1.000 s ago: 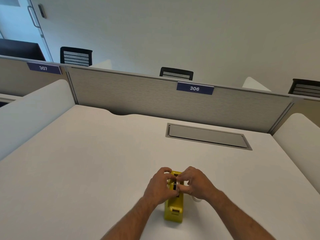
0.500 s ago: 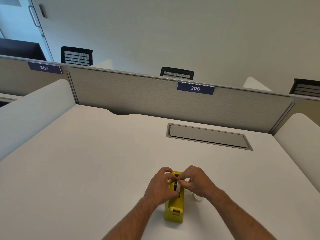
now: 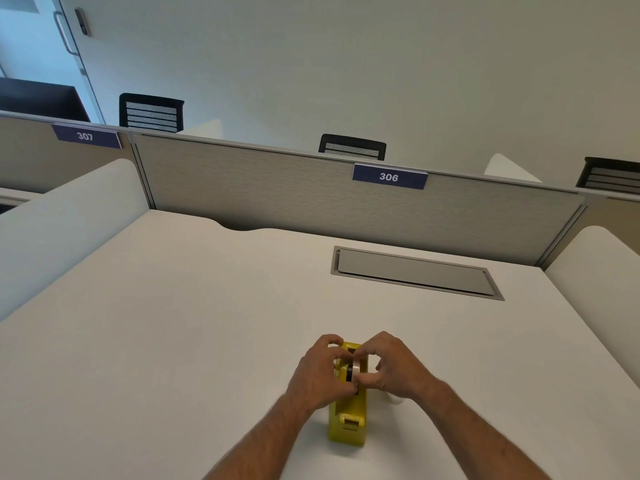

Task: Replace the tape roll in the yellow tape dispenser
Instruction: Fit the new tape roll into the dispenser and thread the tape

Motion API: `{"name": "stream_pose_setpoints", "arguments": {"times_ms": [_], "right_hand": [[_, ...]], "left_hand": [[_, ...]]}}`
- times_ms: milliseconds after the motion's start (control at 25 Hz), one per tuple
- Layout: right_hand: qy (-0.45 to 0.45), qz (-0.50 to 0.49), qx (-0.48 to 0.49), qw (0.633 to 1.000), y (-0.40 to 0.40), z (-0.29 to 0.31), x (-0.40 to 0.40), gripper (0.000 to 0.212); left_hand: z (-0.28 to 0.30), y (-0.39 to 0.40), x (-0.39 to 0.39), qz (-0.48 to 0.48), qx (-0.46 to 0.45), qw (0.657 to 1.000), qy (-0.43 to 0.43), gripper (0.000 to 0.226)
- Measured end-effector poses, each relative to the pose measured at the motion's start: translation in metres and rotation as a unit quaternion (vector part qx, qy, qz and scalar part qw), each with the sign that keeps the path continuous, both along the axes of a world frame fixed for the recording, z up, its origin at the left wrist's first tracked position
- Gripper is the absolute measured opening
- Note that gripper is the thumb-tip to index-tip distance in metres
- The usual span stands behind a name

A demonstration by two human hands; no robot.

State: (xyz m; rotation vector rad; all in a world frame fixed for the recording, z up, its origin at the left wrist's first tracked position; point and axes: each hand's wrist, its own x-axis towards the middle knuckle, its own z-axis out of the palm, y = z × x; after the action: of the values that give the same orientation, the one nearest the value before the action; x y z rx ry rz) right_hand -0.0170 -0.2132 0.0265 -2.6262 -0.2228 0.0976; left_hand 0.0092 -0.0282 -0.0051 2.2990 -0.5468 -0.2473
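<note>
The yellow tape dispenser (image 3: 349,415) stands on the white desk (image 3: 173,341), cutter end toward me. A white tape roll (image 3: 355,368) on a dark hub sits upright in the dispenser's slot. My left hand (image 3: 320,370) grips the dispenser's left side, with its thumb at the roll. My right hand (image 3: 394,367) pinches the roll from the right with thumb and fingertips. Another white roll (image 3: 394,399) lies on the desk under my right wrist, mostly hidden.
A grey cable hatch (image 3: 415,273) is set into the desk beyond the hands. A grey partition with a "306" label (image 3: 389,177) closes the far edge. White side panels (image 3: 595,265) rise left and right. Black chairs (image 3: 351,148) stand behind the partition.
My fingers have shifted slightly on the roll, and the roll now shows more clearly between both thumbs in the slot. The dispenser has stayed in place.
</note>
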Motion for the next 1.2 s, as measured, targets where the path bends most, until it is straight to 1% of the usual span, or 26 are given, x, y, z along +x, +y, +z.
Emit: {"name": "stream_pose_setpoints", "arguments": {"times_ms": [80,160,360,480,680,800,1200], "right_hand": [[0.001,-0.002,-0.006,1.000,0.0004,-0.0009,-0.0004,0.040],[0.001,0.002,-0.010,1.000,0.0005,-0.0008,0.0003,0.038],[-0.003,0.005,0.023,1.000,-0.0003,-0.0012,0.0035,0.017],[-0.001,0.003,0.028,1.000,0.0008,-0.0009,0.0062,0.014],[0.013,-0.012,0.039,0.999,-0.0013,-0.0002,0.0069,0.014],[0.021,-0.003,0.038,0.999,-0.0018,0.0016,0.0057,0.016],[0.030,-0.028,0.046,0.998,-0.0031,-0.0010,0.0034,0.030]], "left_hand": [[0.0006,-0.0001,-0.0002,-0.001,0.003,1.000,0.000,0.060],[0.0017,-0.0001,-0.0004,0.001,0.003,1.000,0.003,0.059],[0.0028,-0.0020,-0.0014,0.010,0.005,1.000,0.009,0.053],[0.0019,-0.0022,-0.0012,0.013,0.009,1.000,0.012,0.054],[0.0005,-0.0023,-0.0011,0.015,0.012,1.000,0.014,0.057],[0.0004,-0.0022,-0.0008,0.015,0.013,1.000,0.014,0.056],[0.0037,-0.0012,0.0002,0.011,0.009,1.000,0.013,0.055]]}}
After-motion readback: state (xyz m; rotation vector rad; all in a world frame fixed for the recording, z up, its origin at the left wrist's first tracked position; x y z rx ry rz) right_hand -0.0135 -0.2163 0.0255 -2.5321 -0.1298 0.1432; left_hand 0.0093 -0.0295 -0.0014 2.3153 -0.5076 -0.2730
